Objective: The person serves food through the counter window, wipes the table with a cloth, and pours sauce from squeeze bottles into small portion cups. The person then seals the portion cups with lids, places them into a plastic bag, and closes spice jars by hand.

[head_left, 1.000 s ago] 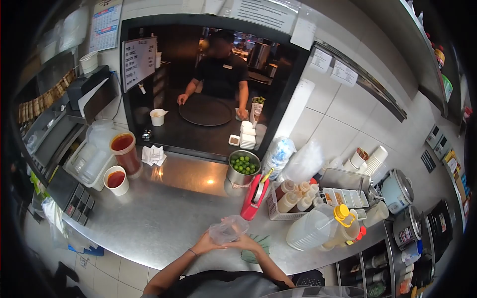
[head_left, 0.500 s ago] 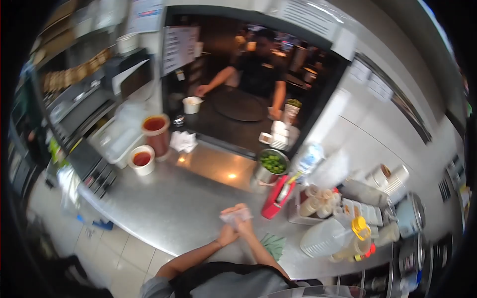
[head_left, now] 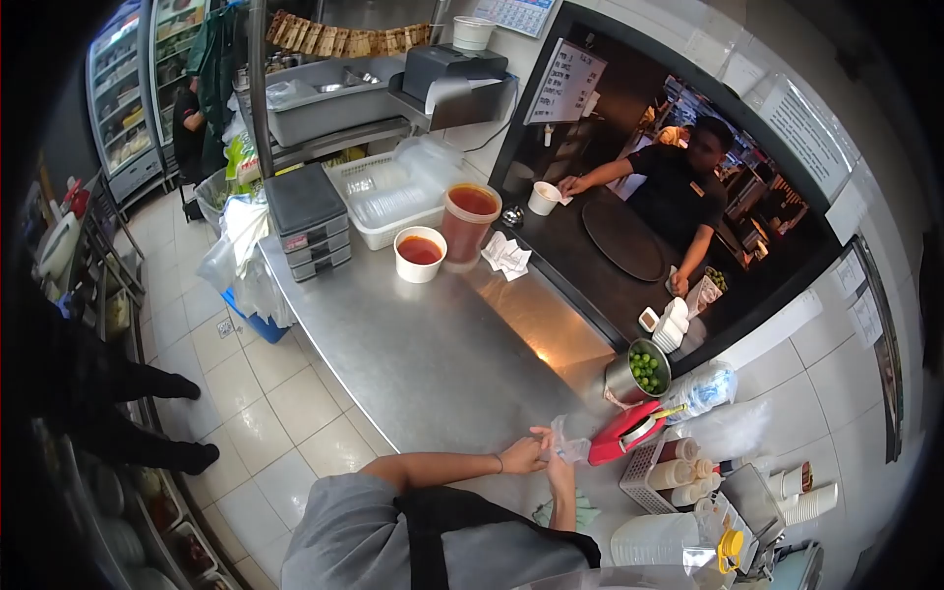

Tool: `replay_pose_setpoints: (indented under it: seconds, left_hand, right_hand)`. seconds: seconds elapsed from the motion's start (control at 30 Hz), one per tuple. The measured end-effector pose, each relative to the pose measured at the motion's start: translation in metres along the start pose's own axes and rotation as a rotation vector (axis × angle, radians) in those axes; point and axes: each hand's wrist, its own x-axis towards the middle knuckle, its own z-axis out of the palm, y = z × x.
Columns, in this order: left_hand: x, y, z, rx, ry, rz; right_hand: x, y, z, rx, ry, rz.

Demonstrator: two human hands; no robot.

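Over the steel counter [head_left: 393, 344], my two hands are close together around a crumpled piece of clear plastic [head_left: 570, 442]; its exact kind is hard to make out. My left hand [head_left: 524, 456], with a dark band at the wrist, is closed, its fingers against the plastic's near side. My right hand [head_left: 560, 472] is closed on the plastic too, which sticks out past its fingers. Just right of them lies a red tape dispenser [head_left: 621, 433]. A green cloth [head_left: 580, 509] lies beneath my right forearm.
A white tub of red sauce [head_left: 420, 258], a taller sauce container [head_left: 466, 231] and crumpled paper [head_left: 506, 256] stand at the back. Beyond the hatch, a person [head_left: 678, 187] touches a white cup [head_left: 544, 198]. A metal pot of green limes [head_left: 629, 379] and a bottle basket [head_left: 644, 477] are right.
The view has swung left, showing more floor and shelving. My hands remain together; the plastic now stands out more beyond the fingers. The person across the hatch keeps a hand by the cup.
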Motion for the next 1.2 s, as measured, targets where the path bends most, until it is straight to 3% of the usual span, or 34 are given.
replay_pose_setpoints:
  seconds: [0.07,0.13,0.33,0.4,0.53,0.6,0.63,0.7,0.83,0.9,0.97,1.03,1.07,1.1,1.13,1.2]
  left_hand:
    - [-0.002,0.01,-0.005,0.042,-0.074,-0.068]
    - [-0.003,0.011,0.003,-0.1,0.14,0.102]
    - [-0.011,0.014,0.01,-0.119,0.116,0.121]
    - [-0.004,0.007,0.003,-0.062,0.096,0.129]
    - [0.006,0.0,-0.003,0.061,0.113,0.252]
    - [0.005,0.004,0.001,0.056,0.11,0.246]
    - [0.005,0.004,0.001,0.058,0.117,0.231]
    - [0.004,0.005,0.0,0.066,0.077,0.226]
    - [0.01,-0.006,0.003,0.102,-0.025,0.236]
    - [0.016,-0.005,0.004,0.092,-0.041,0.219]
    - [0.014,0.0,-0.003,0.081,-0.072,0.199]
    - [0.009,0.01,-0.011,0.127,0.066,0.304]
    - [0.003,0.015,-0.013,0.125,0.059,0.32]
    - [-0.005,0.019,-0.016,0.272,0.08,0.341]
    - [-0.008,0.024,-0.022,0.418,0.098,0.38]
    - [-0.015,0.039,-0.039,0.5,-0.024,0.263]
  right_hand:
    - [0.004,-0.001,-0.002,0.098,0.04,0.08]
    - [0.005,-0.009,-0.002,0.077,0.096,0.068]
    - [0.006,-0.012,-0.014,0.116,0.227,0.079]
    - [-0.008,-0.029,-0.023,-0.728,0.124,-0.079]
    - [-0.026,-0.053,-0.027,-0.7,0.051,0.046]
    - [-0.031,-0.05,-0.031,-0.146,-0.178,0.365]
    - [-0.031,-0.042,-0.032,-0.145,-0.173,0.361]
    - [-0.038,-0.022,-0.034,-0.552,0.101,-0.166]
    - [-0.059,-0.018,-0.03,-0.871,0.213,0.093]
    - [-0.059,-0.036,-0.02,0.07,0.072,0.236]
    - [-0.055,-0.032,-0.025,0.139,-0.003,0.337]
    - [-0.053,-0.021,-0.027,0.153,0.119,0.198]
    - [-0.054,-0.008,-0.034,-0.085,0.075,0.11]
    - [-0.058,-0.004,-0.038,-0.09,0.103,0.1]
    - [-0.061,-0.001,-0.041,-0.368,0.032,0.106]
    - [-0.074,0.018,-0.046,-0.888,-0.018,0.162]
